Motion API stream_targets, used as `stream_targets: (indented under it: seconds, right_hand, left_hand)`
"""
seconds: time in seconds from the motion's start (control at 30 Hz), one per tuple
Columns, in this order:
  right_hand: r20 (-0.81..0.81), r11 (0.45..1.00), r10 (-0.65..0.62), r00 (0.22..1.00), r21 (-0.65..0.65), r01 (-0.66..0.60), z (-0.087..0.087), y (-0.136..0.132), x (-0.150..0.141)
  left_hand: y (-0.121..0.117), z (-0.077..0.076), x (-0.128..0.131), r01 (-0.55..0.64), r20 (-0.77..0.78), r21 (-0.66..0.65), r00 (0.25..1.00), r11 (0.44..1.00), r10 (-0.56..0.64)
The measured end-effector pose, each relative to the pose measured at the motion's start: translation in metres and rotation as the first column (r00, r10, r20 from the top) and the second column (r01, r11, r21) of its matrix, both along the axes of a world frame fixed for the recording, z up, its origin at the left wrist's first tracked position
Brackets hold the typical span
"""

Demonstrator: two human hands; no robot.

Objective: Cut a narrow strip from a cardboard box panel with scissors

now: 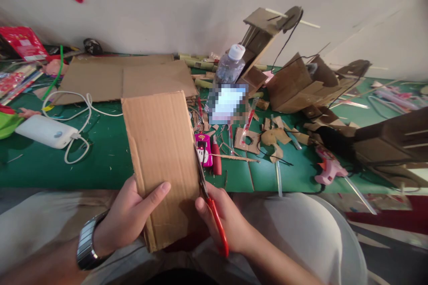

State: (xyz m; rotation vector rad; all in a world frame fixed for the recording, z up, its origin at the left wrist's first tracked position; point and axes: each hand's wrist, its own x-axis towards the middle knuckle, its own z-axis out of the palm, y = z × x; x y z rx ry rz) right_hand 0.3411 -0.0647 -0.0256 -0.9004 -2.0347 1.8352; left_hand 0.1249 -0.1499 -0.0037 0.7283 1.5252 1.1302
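A rectangular piece of corrugated cardboard [162, 160] is held upright over my lap, at the table's front edge. My left hand [133, 209] grips its lower left side, thumb on the front face and fingers hidden behind. In my right hand [222, 213] is a pair of scissors [214, 213] with red handles. Their blades lie along the cardboard's right edge, pointing up and away from me; whether they bite into it I cannot tell. Just beyond the blades lie a pink box [204, 149] and a red handle [216, 160].
Behind the cardboard stand a plastic bottle [230, 69] and a blurred-out screen [228, 103]. Cardboard scraps [274, 138] litter the green table [100, 164]. To the right are cardboard structures [297, 82] and a pink glue gun [331, 169]; at left, a white power bank [47, 131] with a cable.
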Motion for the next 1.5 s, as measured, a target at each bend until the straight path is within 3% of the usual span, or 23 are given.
stream_targets:
  seconds: [0.23,0.37,0.77,0.9,0.97,1.03,1.07,1.13,1.2,1.27,1.33,1.5]
  right_hand:
    - [-0.167,0.996,-0.008,0.986,-0.086,-0.006,0.008,0.003,0.002]
    - [-0.185,0.993,-0.008,0.983,-0.121,-0.015,0.008,0.005,0.002]
    - [-0.125,0.995,-0.076,0.989,-0.068,0.068,-0.001,0.001,-0.001]
    - [-0.124,0.996,-0.091,0.988,-0.022,0.089,-0.004,0.0,0.0]
    - [-0.104,0.993,-0.11,0.988,0.017,0.113,-0.004,0.001,0.001]
    - [-0.08,0.989,-0.138,0.987,0.051,0.142,-0.004,0.003,0.003]
    - [-0.065,0.986,-0.152,0.986,0.066,0.156,-0.004,0.004,0.004]
    - [-0.027,0.98,-0.171,0.985,0.094,0.173,-0.004,0.006,0.006]
    - [0.016,0.981,-0.163,0.986,0.109,0.16,-0.003,0.007,0.007]
    - [0.058,0.985,-0.137,0.989,0.115,0.13,-0.003,0.008,0.008]
    - [0.092,0.987,-0.114,0.989,0.12,0.103,-0.002,0.008,0.007]
    - [0.113,0.985,-0.113,0.987,0.14,0.097,-0.002,0.006,0.005]
  left_hand:
    - [-0.004,-0.003,0.004,0.086,0.018,-0.033,0.996,0.996,-0.086]
    - [-0.008,-0.006,0.005,0.114,0.032,-0.039,0.993,0.993,-0.113]
    - [-0.004,0.0,0.006,0.097,-0.027,-0.044,0.995,0.994,-0.099]
    - [-0.005,-0.002,0.005,0.137,-0.022,-0.037,0.99,0.99,-0.138]
    - [-0.003,-0.003,0.001,0.192,-0.11,-0.007,0.975,0.981,-0.191]
    - [0.004,-0.003,-0.009,0.294,-0.37,0.057,0.894,0.954,-0.253]
    - [0.007,-0.004,-0.014,0.386,-0.549,0.071,0.785,0.92,-0.288]
    - [0.015,-0.007,-0.027,0.488,-0.823,0.053,0.516,0.871,-0.239]
    - [0.021,-0.01,-0.037,0.561,-0.947,-0.061,0.229,0.826,-0.225]
    - [0.024,-0.012,-0.043,0.584,-0.97,-0.172,0.042,0.794,-0.241]
    - [0.024,-0.013,-0.045,0.588,-0.968,-0.218,-0.03,0.779,-0.248]
    - [0.021,-0.013,-0.044,0.59,-0.98,-0.173,-0.021,0.788,-0.199]
